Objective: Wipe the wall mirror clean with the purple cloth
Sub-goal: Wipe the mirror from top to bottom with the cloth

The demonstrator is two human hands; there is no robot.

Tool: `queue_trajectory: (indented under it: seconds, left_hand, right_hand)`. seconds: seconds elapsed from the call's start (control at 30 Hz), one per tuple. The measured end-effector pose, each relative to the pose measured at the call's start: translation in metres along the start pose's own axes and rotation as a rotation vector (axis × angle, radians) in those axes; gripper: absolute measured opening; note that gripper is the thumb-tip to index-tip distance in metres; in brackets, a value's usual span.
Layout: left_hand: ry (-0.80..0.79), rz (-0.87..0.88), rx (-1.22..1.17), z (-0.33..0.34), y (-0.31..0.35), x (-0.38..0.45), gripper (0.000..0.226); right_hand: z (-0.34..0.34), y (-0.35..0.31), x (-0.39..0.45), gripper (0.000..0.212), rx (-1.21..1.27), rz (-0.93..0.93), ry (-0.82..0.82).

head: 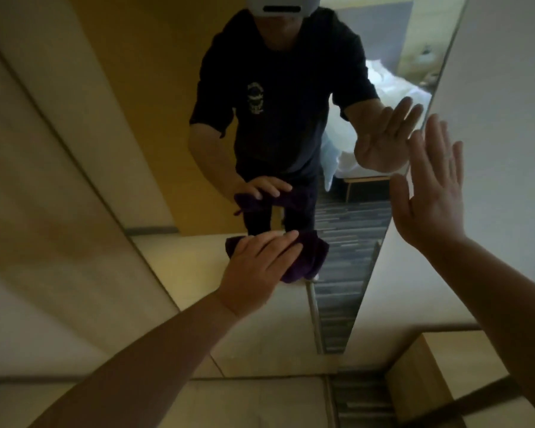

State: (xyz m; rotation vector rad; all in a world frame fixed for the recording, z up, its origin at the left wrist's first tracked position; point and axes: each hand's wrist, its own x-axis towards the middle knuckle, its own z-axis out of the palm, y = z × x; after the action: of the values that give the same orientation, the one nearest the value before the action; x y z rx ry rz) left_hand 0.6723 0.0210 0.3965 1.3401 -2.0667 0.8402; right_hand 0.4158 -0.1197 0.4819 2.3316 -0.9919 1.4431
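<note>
Low on the wall mirror (173,125), the left hand (257,270) pressed the purple cloth (306,257) flat with straight fingers; the right hand (433,193), fingers spread and empty, rested beside the mirror's right edge.

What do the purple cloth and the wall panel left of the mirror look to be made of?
Purple cloth: soft, matte fabric, perhaps microfibre; it bunches in folds under the left hand. Wall panel: smooth, pale wood or laminate, going by its faint sheen.
</note>
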Motion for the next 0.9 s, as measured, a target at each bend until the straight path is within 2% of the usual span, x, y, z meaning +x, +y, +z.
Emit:
queue_trajectory:
  seconds: [0.2, 0.4, 0.6, 0.77, 0.9]
  left_hand:
    - [0.09, -0.071, 0.094, -0.071, -0.074, -0.043, 0.034]
    - [0.135, -0.064, 0.118, -0.089, -0.132, -0.086, 0.038]
    - [0.205, -0.081, 0.147, -0.079, -0.149, -0.108, 0.042]
    - [0.281, -0.056, 0.202, -0.047, -0.155, -0.122, 0.037]
    - [0.382, -0.031, 0.257, -0.018, -0.156, -0.132, 0.031]
  right_hand:
    - [0.05, -0.108, -0.018, 0.056, -0.021, -0.14, -0.117]
    - [0.096, -0.171, -0.039, 0.059, -0.078, -0.144, -0.218]
    - [0.123, -0.175, -0.062, 0.061, -0.112, -0.218, -0.208]
    - [0.148, -0.168, -0.082, 0.059, -0.129, -0.327, -0.097]
    - [0.17, -0.159, -0.105, 0.058, -0.141, -0.331, -0.049]
